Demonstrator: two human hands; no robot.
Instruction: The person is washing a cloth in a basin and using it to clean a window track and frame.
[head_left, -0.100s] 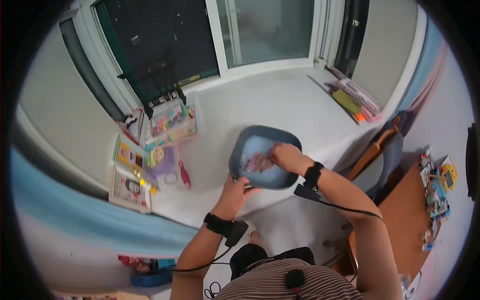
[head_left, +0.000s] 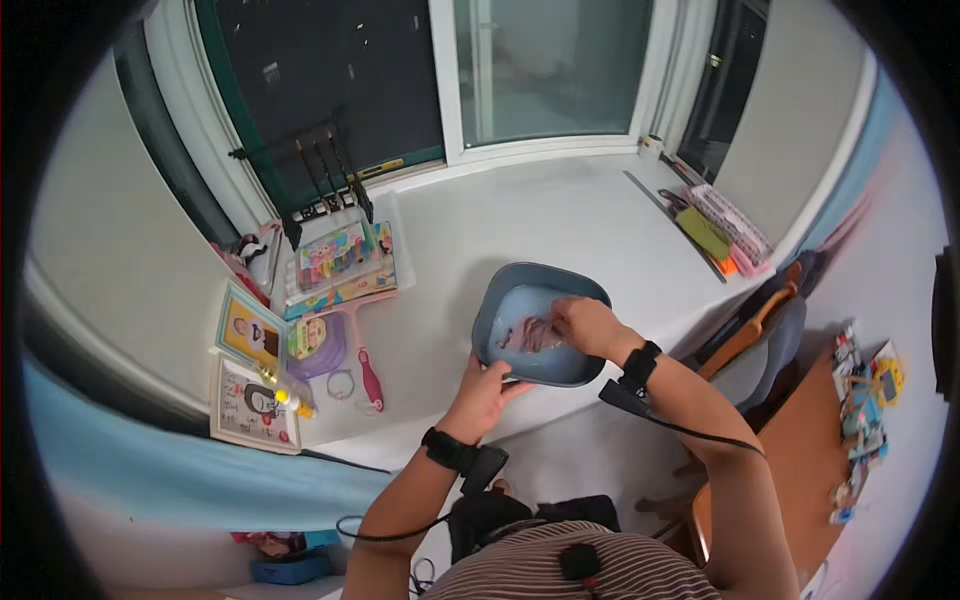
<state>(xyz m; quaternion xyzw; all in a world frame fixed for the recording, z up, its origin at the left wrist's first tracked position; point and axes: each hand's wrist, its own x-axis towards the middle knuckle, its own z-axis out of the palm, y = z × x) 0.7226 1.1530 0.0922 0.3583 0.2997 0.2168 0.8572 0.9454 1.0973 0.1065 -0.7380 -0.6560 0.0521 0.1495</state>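
Observation:
A blue-grey basin (head_left: 497, 300), rounded and square-cornered, is at the front edge of the white ledge. My left hand (head_left: 481, 398) grips its near left side, thumb by the rim and fingers beneath. Inside the basin, my right hand (head_left: 590, 326) is closed at the fingertips on a soft, glossy pinkish-brown mass (head_left: 541, 335); the exact kind of this material cannot be made out. The mass lies on the basin's lighter blue bottom, with a few small dark bits at its left. My right fingertips are partly hidden by the hand itself.
On the white ledge (head_left: 480, 215), left of the basin, lie a pink-handled brush (head_left: 370, 385), a purple container (head_left: 318, 345), framed pictures (head_left: 250, 400) and a colourful boxed set (head_left: 340, 258). Stationery (head_left: 712, 230) sits far right. An orange-brown desk (head_left: 770, 480) stands at the right.
The whole view has shifted slightly, and the basin appears a little further right. The pinkish-brown mass looks drawn out differently under my right fingers. My left hand keeps its hold on the basin.

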